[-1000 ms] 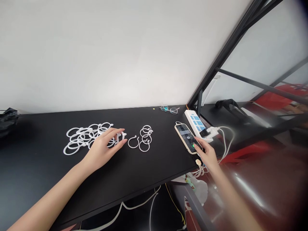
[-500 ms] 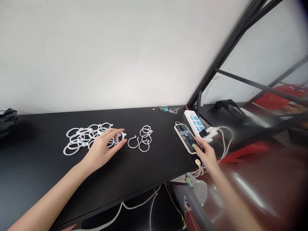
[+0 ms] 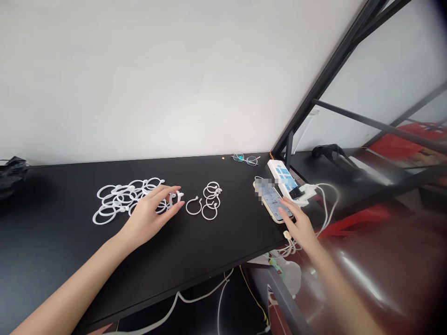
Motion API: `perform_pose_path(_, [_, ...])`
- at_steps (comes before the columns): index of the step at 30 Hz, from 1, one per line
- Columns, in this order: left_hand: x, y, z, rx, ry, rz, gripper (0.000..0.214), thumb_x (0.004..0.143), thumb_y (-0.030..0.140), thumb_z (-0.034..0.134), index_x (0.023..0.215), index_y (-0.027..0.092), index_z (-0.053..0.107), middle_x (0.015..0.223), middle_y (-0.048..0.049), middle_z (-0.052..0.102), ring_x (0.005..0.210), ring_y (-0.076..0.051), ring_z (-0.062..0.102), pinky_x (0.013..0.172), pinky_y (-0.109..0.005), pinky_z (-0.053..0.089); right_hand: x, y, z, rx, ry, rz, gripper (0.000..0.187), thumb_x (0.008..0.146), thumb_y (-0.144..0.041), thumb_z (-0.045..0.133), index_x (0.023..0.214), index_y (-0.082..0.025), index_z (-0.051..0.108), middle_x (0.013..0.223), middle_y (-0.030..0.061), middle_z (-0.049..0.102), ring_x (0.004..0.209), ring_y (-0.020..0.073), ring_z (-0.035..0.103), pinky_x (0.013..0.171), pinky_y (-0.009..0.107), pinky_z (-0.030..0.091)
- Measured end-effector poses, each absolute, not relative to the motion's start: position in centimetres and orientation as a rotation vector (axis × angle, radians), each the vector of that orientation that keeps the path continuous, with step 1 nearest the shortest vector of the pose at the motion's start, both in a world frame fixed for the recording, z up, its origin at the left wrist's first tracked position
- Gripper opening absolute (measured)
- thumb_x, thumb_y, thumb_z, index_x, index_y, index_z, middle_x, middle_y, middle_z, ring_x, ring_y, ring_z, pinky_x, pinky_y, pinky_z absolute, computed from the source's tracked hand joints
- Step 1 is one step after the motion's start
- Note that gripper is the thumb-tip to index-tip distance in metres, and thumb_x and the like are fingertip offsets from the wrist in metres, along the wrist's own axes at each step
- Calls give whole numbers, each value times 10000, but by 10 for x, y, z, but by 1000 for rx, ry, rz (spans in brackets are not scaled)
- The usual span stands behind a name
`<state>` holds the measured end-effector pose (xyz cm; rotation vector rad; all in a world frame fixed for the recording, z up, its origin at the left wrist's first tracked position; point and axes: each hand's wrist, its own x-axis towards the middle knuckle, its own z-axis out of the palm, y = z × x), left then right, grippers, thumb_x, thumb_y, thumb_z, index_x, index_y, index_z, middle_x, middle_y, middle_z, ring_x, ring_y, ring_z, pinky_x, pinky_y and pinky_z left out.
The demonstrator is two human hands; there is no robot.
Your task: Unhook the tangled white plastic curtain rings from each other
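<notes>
On the black table (image 3: 209, 246), my left hand (image 3: 148, 216) is closed round a white ring (image 3: 179, 197) between thumb and fingertips. The hand partly covers a pile of white open rings (image 3: 115, 198) with small knobs at their ends. Just right of my left fingertips lies a single white ring (image 3: 193, 214), and beside it a small overlapping group of rings (image 3: 209, 219). At the right side, my right hand (image 3: 301, 226) rests with fingers apart on the lower part of a smartphone (image 3: 271, 200) in a light case. The phone lies flat, its screen lit in pale tones and partly pixelated.
Behind the phone lies a white power strip (image 3: 277, 166) with plugs and white cables (image 3: 328, 204). Glasses (image 3: 245, 159) sit near the wall. A black metal frame (image 3: 323, 86) rises at the right. A black bundle (image 3: 12, 177) is at the far left.
The phone screen has changed from a dark display to a pale one, partly pixelated. My right fingers have shifted slightly over it. My left hand stays in place.
</notes>
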<state>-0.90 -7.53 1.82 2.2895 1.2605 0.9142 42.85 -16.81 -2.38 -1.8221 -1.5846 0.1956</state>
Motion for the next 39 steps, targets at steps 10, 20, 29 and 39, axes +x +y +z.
perform_pose_path(10, [-9,-76,19,2291,1263,925,424,934,499,482,1208,194,589,917,-51,592,911,-218,606,846,-347,484,434,-171,-29,-1775,-1499,264,444,904,-473,557,1263,-220,619,1367,114,578,1285,296,525,1118,492,379])
perform_pose_path(20, [-9,-76,18,2284,1272,906,416,931,498,483,1220,216,581,913,-45,592,911,-219,606,856,-350,482,440,-166,-38,-1745,-1390,361,461,876,-471,600,1257,-212,609,1328,120,607,1247,305,556,1103,521,392])
perform_pose_path(29, [-9,-76,18,2283,1260,918,411,931,486,494,1222,210,582,915,-44,585,907,-215,599,891,-366,469,440,-164,-40,-1729,-1345,352,459,857,-481,619,1218,-198,632,1284,126,637,1206,310,590,1077,517,424])
perform_pose_path(39, [-9,-76,18,2296,1264,919,411,933,499,481,1216,216,573,911,-51,586,914,-222,599,860,-364,488,438,-162,-38,-1663,-1235,362,472,836,-535,627,1140,-177,682,1202,149,684,1118,314,646,1037,522,467])
